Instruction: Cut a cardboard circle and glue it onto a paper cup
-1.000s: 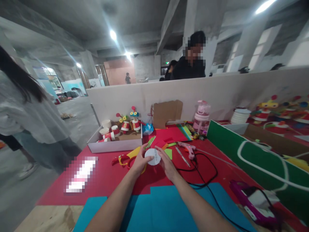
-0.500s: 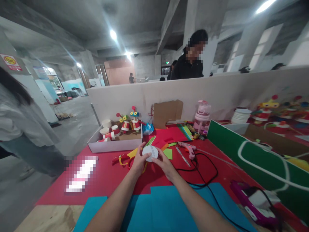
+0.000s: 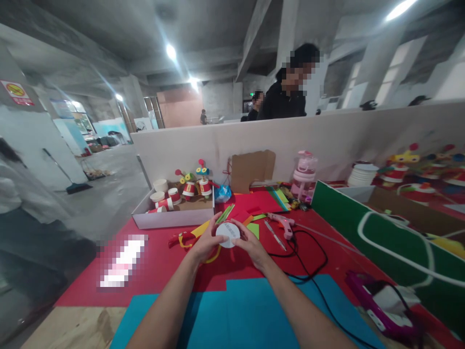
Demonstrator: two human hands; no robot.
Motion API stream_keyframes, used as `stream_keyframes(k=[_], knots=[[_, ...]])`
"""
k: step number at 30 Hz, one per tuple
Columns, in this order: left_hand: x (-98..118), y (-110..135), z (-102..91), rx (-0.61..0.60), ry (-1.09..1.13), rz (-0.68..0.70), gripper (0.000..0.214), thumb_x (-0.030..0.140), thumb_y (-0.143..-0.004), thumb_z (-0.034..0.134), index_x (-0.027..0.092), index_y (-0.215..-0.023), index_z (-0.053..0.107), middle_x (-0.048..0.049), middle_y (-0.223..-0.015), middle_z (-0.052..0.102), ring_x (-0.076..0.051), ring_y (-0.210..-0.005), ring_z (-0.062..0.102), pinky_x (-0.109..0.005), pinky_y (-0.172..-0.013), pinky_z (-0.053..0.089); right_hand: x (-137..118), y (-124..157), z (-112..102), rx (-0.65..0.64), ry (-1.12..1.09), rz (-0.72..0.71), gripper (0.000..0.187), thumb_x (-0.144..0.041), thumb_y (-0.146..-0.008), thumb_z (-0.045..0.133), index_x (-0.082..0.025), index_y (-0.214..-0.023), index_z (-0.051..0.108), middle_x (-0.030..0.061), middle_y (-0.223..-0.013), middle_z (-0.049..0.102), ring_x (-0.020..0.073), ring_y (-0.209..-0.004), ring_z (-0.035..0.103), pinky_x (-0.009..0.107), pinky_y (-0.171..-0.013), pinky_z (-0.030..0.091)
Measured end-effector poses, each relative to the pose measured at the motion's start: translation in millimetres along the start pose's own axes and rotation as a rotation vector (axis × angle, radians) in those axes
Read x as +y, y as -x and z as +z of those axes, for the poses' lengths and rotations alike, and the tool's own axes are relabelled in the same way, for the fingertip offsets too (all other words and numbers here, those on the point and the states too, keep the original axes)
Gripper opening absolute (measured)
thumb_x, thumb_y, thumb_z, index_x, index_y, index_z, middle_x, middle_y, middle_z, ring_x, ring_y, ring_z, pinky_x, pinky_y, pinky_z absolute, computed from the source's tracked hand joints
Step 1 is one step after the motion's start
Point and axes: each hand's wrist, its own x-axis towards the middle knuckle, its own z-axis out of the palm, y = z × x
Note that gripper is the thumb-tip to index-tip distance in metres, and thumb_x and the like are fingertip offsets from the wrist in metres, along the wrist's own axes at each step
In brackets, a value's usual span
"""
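Observation:
Both hands hold a white round disc (image 3: 228,232) with grey print on its face, above the red tabletop. My left hand (image 3: 208,243) grips its left edge, and my right hand (image 3: 253,247) grips the right edge; both thumbs press on the near side. Fingers curl round behind it, so its far side is hidden, and I cannot tell how deep it is. Just left of the hands lie red-and-yellow handled scissors (image 3: 186,239). Green paper strips (image 3: 225,212) lie behind the hands. To the right are a pink glue gun (image 3: 282,223) and a pen (image 3: 275,235).
A white box (image 3: 174,222) with red-and-white paper cups and two cup figures stands back left. Blue sheets (image 3: 250,310) lie in front. A black cable (image 3: 325,259), a purple power strip (image 3: 379,310) and a green board (image 3: 348,228) occupy the right. A pink bottle (image 3: 304,177) stands behind.
The disc has turned slightly in my hands and now faces me more, a little lower. At the left, a person in a light top has moved further out of view, uncovering a broom.

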Motion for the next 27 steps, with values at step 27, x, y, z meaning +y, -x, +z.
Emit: stream_keyframes(k=[27], knots=[[-9.1,-1.9,8.9,0.113,0.047,0.034,0.099,0.020,-0.057,0.081,0.025,-0.145,0.036,-0.0046,-0.099,0.066,-0.017,-0.081,0.061,-0.025,-0.070,0.046,6.1,-2.2,-0.2,0.088,0.005,0.011,0.064,-0.030,-0.062,0.078,-0.025,-0.124,0.060,0.0051,-0.123,0.066,0.0291,-0.118,0.057,0.046,-0.105,0.042]])
